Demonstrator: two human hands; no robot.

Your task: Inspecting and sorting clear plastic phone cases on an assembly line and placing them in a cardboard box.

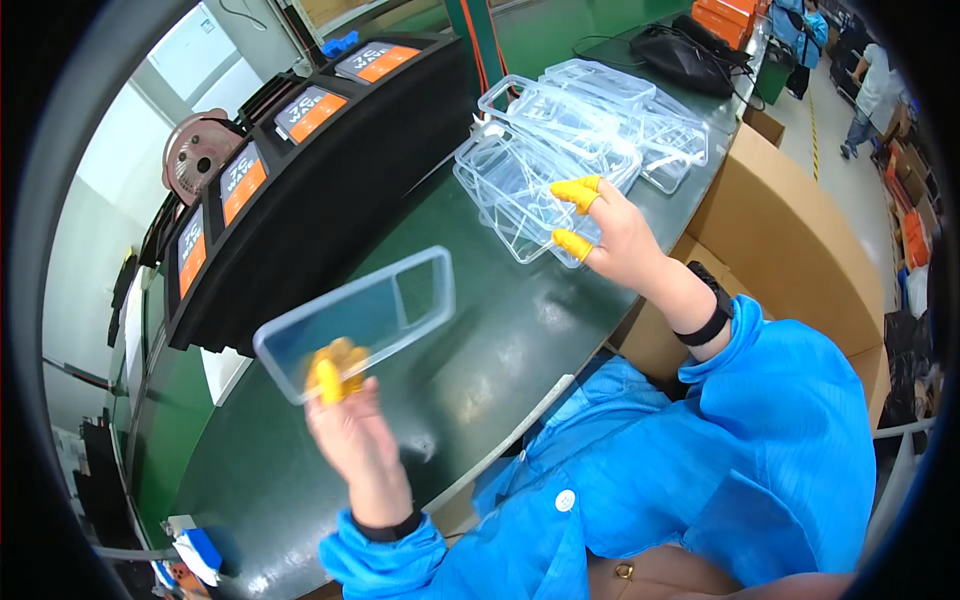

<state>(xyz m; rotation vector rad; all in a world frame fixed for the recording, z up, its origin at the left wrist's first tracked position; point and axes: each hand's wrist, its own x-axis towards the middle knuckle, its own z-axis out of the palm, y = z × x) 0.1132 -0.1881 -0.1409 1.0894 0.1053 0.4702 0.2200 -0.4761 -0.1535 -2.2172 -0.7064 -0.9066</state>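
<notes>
My left hand (355, 425), with yellow finger cots, grips the near edge of a clear rectangular plastic tray (365, 300). The tray has rounded corners and a crossbar near one end, and it is held tilted above the table. On the right, my right hand (620, 230) is at the near side of a pile of similar clear plastic trays (560, 125). Its thumb and a finger, both in yellow cots, are spread apart with no tray visibly held. Whether the fingertips touch the pile I cannot tell.
A green tabletop (500, 330) lies beneath both hands. Along its far left runs a black stand (340, 180) with several orange-and-grey boxes (310, 110); a pinkish fan (200, 155) is behind it. An open cardboard box (790, 220) sits against the table's right edge. A black bag (685, 55) lies beyond the pile.
</notes>
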